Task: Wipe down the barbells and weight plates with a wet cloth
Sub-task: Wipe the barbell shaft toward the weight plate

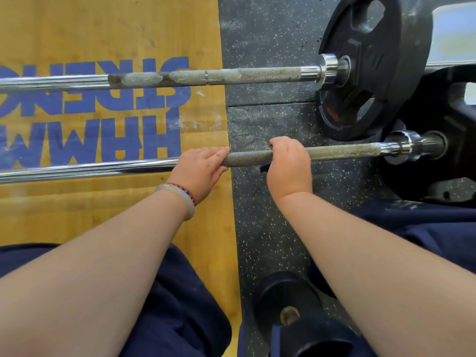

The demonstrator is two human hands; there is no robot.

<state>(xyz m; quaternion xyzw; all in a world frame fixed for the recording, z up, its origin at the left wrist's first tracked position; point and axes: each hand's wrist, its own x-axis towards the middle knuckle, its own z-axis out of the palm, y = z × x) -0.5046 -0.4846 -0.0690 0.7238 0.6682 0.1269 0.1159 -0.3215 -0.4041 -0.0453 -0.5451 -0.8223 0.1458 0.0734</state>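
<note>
Left fingers (219, 152) hold barbell (342, 152), right fingers (277, 143) grip cloth (265, 166) | barbells (231, 74) 2 | large plates (373, 60) 2

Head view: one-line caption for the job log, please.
Left hand holds the nearer barbell while right hand grips its knurled section with a blue cloth.
</note>
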